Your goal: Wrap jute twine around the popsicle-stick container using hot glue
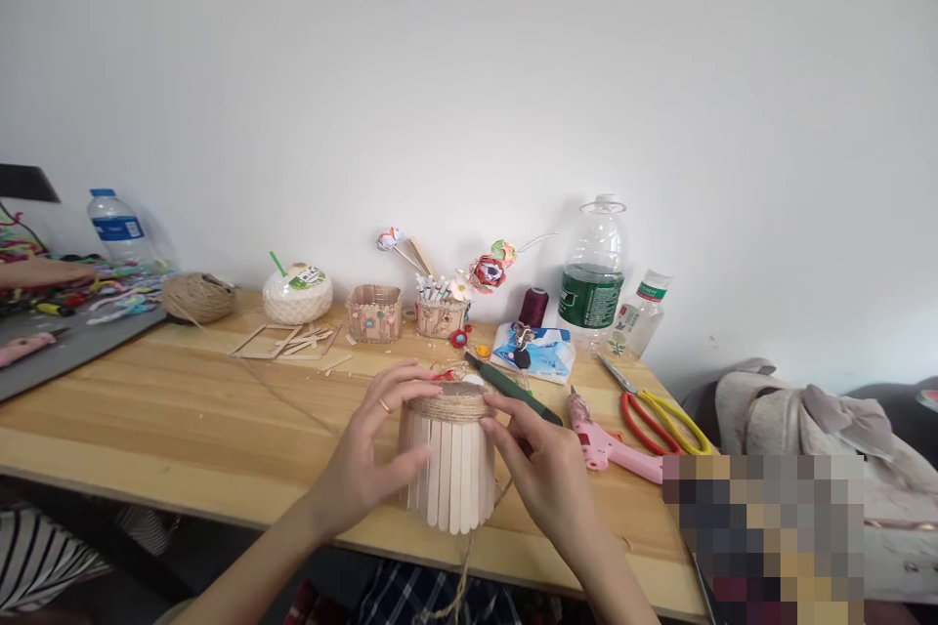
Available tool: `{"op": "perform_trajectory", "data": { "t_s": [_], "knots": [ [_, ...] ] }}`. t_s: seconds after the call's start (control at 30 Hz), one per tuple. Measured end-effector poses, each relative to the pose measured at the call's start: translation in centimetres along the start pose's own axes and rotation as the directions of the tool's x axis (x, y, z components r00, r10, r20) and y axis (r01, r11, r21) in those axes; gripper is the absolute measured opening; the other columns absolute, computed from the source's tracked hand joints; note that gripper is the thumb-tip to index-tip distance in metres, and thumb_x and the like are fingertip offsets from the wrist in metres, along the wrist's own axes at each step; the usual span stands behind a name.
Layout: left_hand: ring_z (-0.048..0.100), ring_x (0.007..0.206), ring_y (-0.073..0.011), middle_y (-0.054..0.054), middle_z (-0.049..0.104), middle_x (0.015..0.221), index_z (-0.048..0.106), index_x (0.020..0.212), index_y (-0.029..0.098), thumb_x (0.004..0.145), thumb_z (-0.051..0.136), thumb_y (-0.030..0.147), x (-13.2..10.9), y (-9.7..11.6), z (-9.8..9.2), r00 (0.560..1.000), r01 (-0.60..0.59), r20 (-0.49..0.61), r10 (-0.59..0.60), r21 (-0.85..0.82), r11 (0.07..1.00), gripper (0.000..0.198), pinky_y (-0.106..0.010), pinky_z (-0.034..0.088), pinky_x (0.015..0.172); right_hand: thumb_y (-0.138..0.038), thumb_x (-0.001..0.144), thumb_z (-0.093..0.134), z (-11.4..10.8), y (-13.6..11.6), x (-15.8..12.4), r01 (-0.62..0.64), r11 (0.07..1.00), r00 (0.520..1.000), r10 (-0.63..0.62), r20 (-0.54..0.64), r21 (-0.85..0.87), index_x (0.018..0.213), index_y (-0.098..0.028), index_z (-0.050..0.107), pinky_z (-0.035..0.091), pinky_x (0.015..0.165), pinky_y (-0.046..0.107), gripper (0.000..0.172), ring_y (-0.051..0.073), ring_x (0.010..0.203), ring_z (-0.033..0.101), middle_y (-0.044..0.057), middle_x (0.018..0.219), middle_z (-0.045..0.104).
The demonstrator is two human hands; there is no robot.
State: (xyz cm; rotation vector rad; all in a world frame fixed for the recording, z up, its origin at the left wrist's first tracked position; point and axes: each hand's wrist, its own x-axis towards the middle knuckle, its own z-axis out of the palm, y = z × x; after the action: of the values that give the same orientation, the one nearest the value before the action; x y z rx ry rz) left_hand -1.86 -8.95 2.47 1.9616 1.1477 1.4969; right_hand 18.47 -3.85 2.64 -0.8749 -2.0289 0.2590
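Observation:
At the table's front edge is a round container made of pale wooden craft sticks (455,479), with jute twine (448,407) wound in several turns round its upper end. My left hand (366,454) curves round its left side, fingers over the upper end and thumb against the sticks. A ring shows on one finger. On the right, my right hand (546,464) pinches the twine at the wound band between thumb and finger. A loose length of twine (463,571) hangs below the container. Another strand runs across the table toward the twine ball (197,298).
Behind stand a stick basket (373,314), a decorated flower pot (442,317), a wrapped coconut (297,298) and a large bottle (592,278). A utility knife (517,393), pink glue gun (608,444) and scissors (663,420) lie right. Another person's hand (44,271) is far left.

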Motion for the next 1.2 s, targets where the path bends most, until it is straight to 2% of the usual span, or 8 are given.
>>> {"op": "perform_trajectory", "data": {
  "t_s": [0.1, 0.3, 0.5, 0.83, 1.0, 1.07, 1.13, 1.2],
  "knots": [
    [0.040, 0.124, -0.0297, -0.007, 0.056, 0.124, 0.057, 0.117, 0.028, 0.075, 0.070, 0.028, 0.2, 1.2, 0.8, 0.999, -0.011, 0.046, 0.005, 0.146, 0.989, 0.044, -0.046, 0.026, 0.107, -0.032, 0.090, 0.046, 0.0, -0.2, -0.1, 0.025, 1.000, 1.000, -0.025, -0.008, -0.009, 0.102, -0.011, 0.066, 0.045, 0.046, 0.022, 0.031, 0.013, 0.043, 0.053, 0.000, 0.055, 0.063],
    [0.043, 0.119, -0.0318, -0.008, 0.054, 0.124, 0.054, 0.120, 0.027, 0.057, 0.081, 0.021, 1.0, 1.7, 2.0, 0.983, 0.177, 0.010, -0.185, 0.242, 0.954, 0.069, -0.048, 0.033, 0.102, -0.035, 0.091, 0.046, 0.2, -0.4, -0.3, 0.049, 0.998, 0.998, -0.050, -0.039, -0.028, 0.099, -0.013, 0.066, 0.043, 0.045, 0.021, 0.031, 0.011, 0.041, 0.050, -0.002, 0.050, 0.058],
    [0.046, 0.114, -0.0305, -0.007, 0.059, 0.111, 0.061, 0.099, 0.025, 0.062, 0.078, 0.021, 1.9, 1.8, 1.4, 0.978, 0.193, 0.038, -0.203, 0.178, 0.965, 0.041, -0.045, 0.035, 0.098, -0.038, 0.091, 0.046, -0.3, -0.6, -0.8, 0.000, 0.999, 1.000, -0.001, 0.027, 0.039, 0.105, -0.014, 0.064, 0.043, 0.047, 0.021, 0.033, 0.012, 0.045, 0.052, -0.003, 0.053, 0.057],
    [0.052, 0.108, -0.0296, -0.007, 0.060, 0.111, 0.065, 0.103, 0.024, 0.065, 0.076, 0.030, 2.4, 1.3, -0.3, 0.967, 0.211, 0.116, -0.227, 0.139, 0.968, 0.039, -0.042, 0.039, 0.095, -0.032, 0.089, 0.051, -2.3, -1.4, -3.5, -0.134, 0.976, 0.958, 0.084, 0.275, 0.171, 0.108, -0.020, 0.060, 0.049, 0.059, 0.021, 0.024, 0.013, 0.060, 0.062, -0.001, 0.067, 0.066],
    [0.050, 0.114, -0.0299, -0.007, 0.059, 0.120, 0.066, 0.109, 0.027, 0.064, 0.078, 0.034, 2.4, 0.7, -0.8, 0.962, 0.195, 0.155, -0.224, 0.184, 0.963, 0.048, -0.043, 0.034, 0.101, -0.041, 0.093, 0.041, -3.1, -2.3, -4.9, 0.067, 0.960, 0.889, -0.181, 0.421, 0.271, 0.101, -0.026, 0.063, 0.050, 0.062, 0.020, 0.027, 0.014, 0.067, 0.066, 0.000, 0.076, 0.071],
    [0.053, 0.109, -0.0297, -0.007, 0.062, 0.114, 0.068, 0.105, 0.026, 0.063, 0.078, 0.034, 2.4, 0.6, -1.1, 0.957, 0.216, 0.155, -0.245, 0.185, 0.959, 0.043, -0.043, 0.038, 0.097, -0.043, 0.094, 0.035, -4.2, -1.5, -5.1, 0.073, 0.983, 0.930, -0.127, 0.344, 0.166, 0.106, -0.028, 0.062, 0.051, 0.062, 0.022, 0.033, 0.016, 0.070, 0.068, 0.002, 0.079, 0.072],
    [0.055, 0.108, -0.0299, -0.007, 0.063, 0.112, 0.069, 0.103, 0.026, 0.063, 0.078, 0.032, 2.3, 0.5, -1.3, 0.953, 0.239, 0.144, -0.265, 0.175, 0.955, 0.041, -0.043, 0.040, 0.095, -0.039, 0.094, 0.036, -5.7, 0.4, -5.0, -0.025, 0.993, 0.979, 0.047, 0.198, -0.115, 0.113, -0.029, 0.059, 0.052, 0.062, 0.025, 0.032, 0.019, 0.073, 0.069, 0.005, 0.085, 0.073],
    [0.054, 0.108, -0.0303, -0.007, 0.063, 0.114, 0.069, 0.102, 0.026, 0.062, 0.078, 0.031, 2.4, 0.6, -1.4, 0.950, 0.254, 0.138, -0.279, 0.174, 0.952, 0.041, -0.043, 0.040, 0.095, -0.034, 0.091, 0.040, -7.2, 3.1, -4.5, -0.082, 0.874, 0.981, 0.157, 0.118, -0.479, 0.112, -0.027, 0.061, 0.051, 0.050, 0.027, 0.031, 0.022, 0.067, 0.069, 0.007, 0.086, 0.074]
  ]
}}
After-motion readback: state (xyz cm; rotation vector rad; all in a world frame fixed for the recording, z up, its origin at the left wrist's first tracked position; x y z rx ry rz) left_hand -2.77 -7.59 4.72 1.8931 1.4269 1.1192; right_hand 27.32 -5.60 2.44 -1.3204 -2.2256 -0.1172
